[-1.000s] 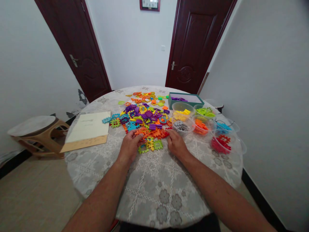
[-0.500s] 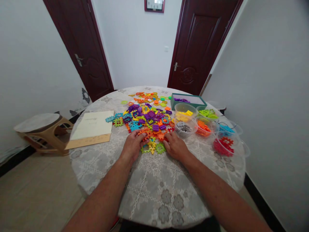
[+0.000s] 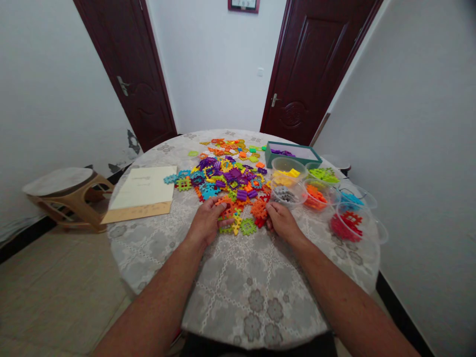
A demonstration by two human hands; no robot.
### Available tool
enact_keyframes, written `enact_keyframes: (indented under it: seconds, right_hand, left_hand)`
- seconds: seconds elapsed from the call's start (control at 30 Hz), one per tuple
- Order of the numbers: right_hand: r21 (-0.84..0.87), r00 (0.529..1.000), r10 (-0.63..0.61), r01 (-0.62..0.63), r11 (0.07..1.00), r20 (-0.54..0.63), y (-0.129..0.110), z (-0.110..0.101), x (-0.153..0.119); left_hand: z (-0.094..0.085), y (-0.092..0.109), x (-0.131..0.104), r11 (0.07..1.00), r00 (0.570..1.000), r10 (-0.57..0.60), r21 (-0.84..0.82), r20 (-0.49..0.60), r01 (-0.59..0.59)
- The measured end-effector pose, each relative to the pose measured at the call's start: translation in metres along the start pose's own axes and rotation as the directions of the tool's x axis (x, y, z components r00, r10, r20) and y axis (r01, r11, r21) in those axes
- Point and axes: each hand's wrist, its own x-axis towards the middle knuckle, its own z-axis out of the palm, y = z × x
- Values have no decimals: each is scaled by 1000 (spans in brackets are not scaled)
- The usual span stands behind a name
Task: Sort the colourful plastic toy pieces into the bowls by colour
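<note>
My left hand (image 3: 207,220) is closed on an orange lattice piece (image 3: 224,206) at the near edge of a colourful pile (image 3: 235,174). Between thumb and fingers of my right hand (image 3: 281,218) is another orange piece (image 3: 259,209), tilted up, with a bit of red just below it. A yellow piece (image 3: 237,223) and a green square piece (image 3: 248,226) lie on the cloth between both hands.
Clear bowls of sorted pieces stand at the right, among them orange (image 3: 315,197) and red (image 3: 345,225). Behind them is a green box (image 3: 293,153) holding purple pieces. An open booklet (image 3: 143,191) lies left; a stool (image 3: 67,196) stands beyond.
My right hand has moved slightly right and lifted an orange piece off the pile's near edge. My left hand now holds its orange piece a little raised. The view has shifted slightly.
</note>
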Motion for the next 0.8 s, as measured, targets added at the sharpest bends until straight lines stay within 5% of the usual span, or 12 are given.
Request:
enact_keyframes:
  seconds: [0.1,0.3,0.53,0.67,0.8]
  right_hand:
    - [-45,1000,-7,7,999,-17,0,-1,-1]
    - [-295,966,-220,173,940,-133,-6,-3,-4]
    - [-131,965,-200,179,975,-171,-17,-5,-11]
    - [108,987,-160,162,981,-35,-21,1,-18]
    - [119,980,-191,183,976,63,-21,9,-21]
  left_hand:
    - [0,0,0,1000,1000,-1,20,-24,2]
    - [2,0,0,998,1000,-9,-60,-16,8]
    - [3,1,-2,992,996,-57,-110,76,65]
    - [4,-1,-4,992,994,-68,-96,90,77]
    - [8,-2,-9,991,980,-106,-62,169,118]
